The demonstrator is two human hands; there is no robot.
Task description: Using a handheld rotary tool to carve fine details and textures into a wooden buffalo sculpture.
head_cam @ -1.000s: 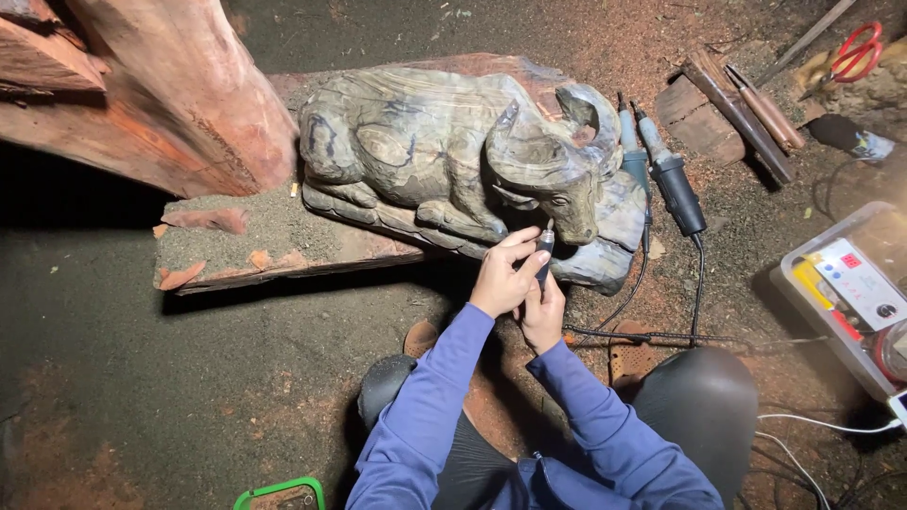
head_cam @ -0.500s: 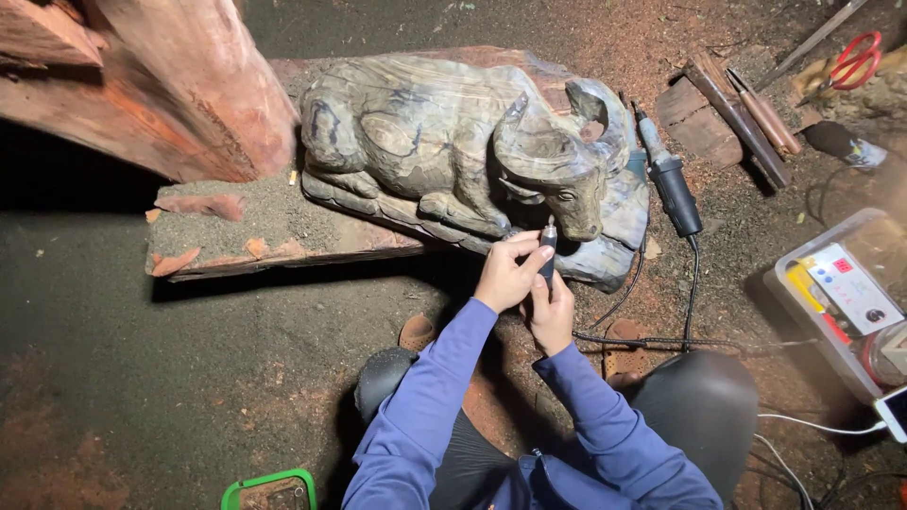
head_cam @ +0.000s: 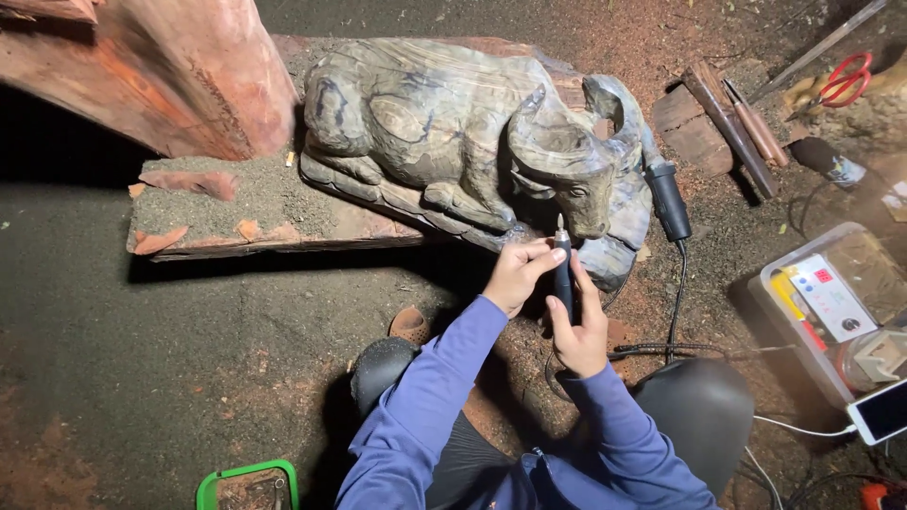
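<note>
A grey-green carved buffalo figure (head_cam: 453, 142) lies on a wooden slab (head_cam: 283, 217) in front of me. Both my hands hold a thin black rotary carving handpiece (head_cam: 563, 269) upright, its tip just below the buffalo's muzzle. My left hand (head_cam: 518, 274) pinches the tool near the tip. My right hand (head_cam: 578, 331) wraps the tool's lower body. My blue sleeves and dark knees fill the bottom of the view.
A second black handpiece (head_cam: 667, 198) with cable lies right of the carving. Wooden sticks and chisels (head_cam: 732, 123), red-handled scissors (head_cam: 846, 80), a clear box with a control unit (head_cam: 831, 302), a phone (head_cam: 881, 411) and a large reddish log (head_cam: 179, 76) surround me. A green-rimmed container (head_cam: 248, 484) sits bottom left.
The view has drifted slightly. My hands stay at the buffalo's muzzle with the tool, shifting only a little.
</note>
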